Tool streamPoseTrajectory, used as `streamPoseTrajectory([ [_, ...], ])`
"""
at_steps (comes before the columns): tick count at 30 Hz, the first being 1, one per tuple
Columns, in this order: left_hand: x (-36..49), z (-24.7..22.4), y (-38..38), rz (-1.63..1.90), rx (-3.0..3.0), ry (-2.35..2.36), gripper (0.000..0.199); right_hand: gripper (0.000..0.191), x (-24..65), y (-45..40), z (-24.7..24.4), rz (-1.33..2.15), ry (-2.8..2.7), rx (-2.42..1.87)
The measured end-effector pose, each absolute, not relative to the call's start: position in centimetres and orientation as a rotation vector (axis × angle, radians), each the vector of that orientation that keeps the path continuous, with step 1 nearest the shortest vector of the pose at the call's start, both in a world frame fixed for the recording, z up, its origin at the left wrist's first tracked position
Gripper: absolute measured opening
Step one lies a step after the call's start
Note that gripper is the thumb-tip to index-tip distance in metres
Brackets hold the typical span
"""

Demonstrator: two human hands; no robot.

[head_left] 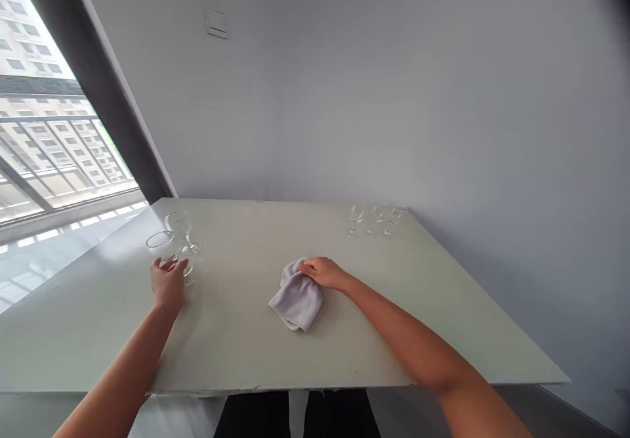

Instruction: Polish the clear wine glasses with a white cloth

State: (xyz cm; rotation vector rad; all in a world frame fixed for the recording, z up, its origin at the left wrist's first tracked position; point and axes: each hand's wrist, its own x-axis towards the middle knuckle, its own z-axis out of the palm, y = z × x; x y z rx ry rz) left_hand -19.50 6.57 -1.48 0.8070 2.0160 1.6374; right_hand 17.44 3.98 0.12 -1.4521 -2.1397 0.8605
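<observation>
Under right fingers [308,269], cloth [297,301] (rumpled); at left fingers [156,263], glass [161,247].

there is one view, and it comes from a camera worn on the person's head, so no part is shared with another view. it looks forward and down at the bench [256,234]. it sits high above the near edge of the bench, close enough that the dark legs [298,415] show just below that edge. past the bench it faces the corner of the grey walls [344,96]. left of the bench it takes in a big window [54,116]. the picture looks wide and a bit squashed.
</observation>
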Motion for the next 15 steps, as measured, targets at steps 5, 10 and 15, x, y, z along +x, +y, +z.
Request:
streamPoseTrajectory([
  [5,-19.1,-1.8,6.7,1.517,0.858,2.194,0.053,0.036,17.5,3.9,-1.0,0.939,-1.813,-1.458],
  [10,-17.5,-2.7,6.7,1.505,0.922,2.147,0.036,0.028,19.2,3.8,-1.7,1.275,-1.054,-1.204],
  [15,-11.9,-1.8,6.6,1.519,1.233,1.774,0.038,0.029,20.1,4.1,-2.1,1.276,-0.945,-1.118],
])
